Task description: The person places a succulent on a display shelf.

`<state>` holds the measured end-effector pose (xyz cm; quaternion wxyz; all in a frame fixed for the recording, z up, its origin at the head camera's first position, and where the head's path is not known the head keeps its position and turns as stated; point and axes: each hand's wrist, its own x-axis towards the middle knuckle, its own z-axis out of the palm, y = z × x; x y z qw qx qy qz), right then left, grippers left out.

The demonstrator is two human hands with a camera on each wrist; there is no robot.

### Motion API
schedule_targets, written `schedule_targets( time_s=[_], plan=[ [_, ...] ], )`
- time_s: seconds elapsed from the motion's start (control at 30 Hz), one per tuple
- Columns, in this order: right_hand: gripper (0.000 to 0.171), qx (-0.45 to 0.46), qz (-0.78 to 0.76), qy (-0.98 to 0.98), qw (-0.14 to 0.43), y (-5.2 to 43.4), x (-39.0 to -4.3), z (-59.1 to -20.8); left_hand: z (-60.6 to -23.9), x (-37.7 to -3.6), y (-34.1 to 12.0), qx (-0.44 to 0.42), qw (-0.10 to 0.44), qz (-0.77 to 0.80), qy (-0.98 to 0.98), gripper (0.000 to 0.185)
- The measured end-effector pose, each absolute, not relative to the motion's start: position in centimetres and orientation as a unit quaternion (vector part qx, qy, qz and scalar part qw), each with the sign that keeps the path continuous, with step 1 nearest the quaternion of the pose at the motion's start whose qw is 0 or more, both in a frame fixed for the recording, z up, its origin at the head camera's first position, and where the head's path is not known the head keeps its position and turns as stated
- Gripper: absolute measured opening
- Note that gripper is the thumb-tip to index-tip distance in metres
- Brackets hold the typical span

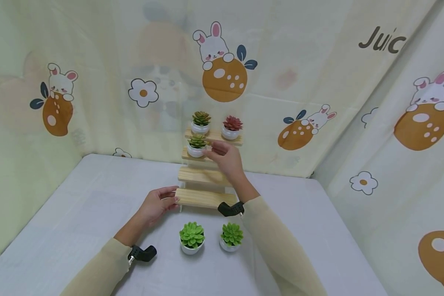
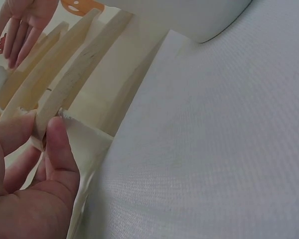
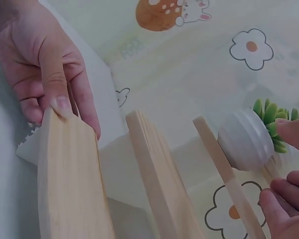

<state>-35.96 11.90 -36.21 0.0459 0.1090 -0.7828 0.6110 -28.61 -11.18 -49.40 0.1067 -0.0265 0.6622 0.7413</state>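
A stepped wooden shelf point(image 1: 203, 176) stands at the back of the table. My left hand point(image 1: 158, 203) pinches the left end of its bottom step point(image 1: 203, 198), thumb point(image 2: 57, 144) on the plank end point(image 3: 70, 184). My right hand point(image 1: 223, 155) is at the second step, fingers loosely curled beside a white pot with a green succulent point(image 1: 197, 146). In the right wrist view that white pot point(image 3: 245, 140) rests on the plank edge, with my fingertips point(image 3: 284, 196) just right of it and none wrapped round it. On the top step stand a green succulent point(image 1: 201, 122) and a red one point(image 1: 232, 126).
Two more green succulents in white pots point(image 1: 191, 237) point(image 1: 231, 236) stand on the white table point(image 1: 77, 213) in front of the shelf. Printed curtains point(image 1: 392, 123) close in the back and both sides. The shelf's third step point(image 1: 201, 174) is bare.
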Motion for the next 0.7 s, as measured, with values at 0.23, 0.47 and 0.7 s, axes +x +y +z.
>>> schedule_targets(
  time_s=[0.23,0.47,0.7],
  plan=[
    [0.048,0.113,0.626,-0.770,0.057,13.5,-35.1,-37.0,-49.3,-28.6,-11.1,-0.020,0.105,0.737,0.667,0.050],
    [0.045,0.124,0.626,-0.767,0.074,15.1,-33.5,-38.2,-49.2,-28.4,-11.0,-0.021,0.106,0.740,0.664,0.050],
    [0.043,0.130,0.648,-0.746,0.080,16.7,-31.4,-39.2,-49.2,-28.4,-11.1,-0.021,0.105,0.736,0.669,0.050]
  ],
)
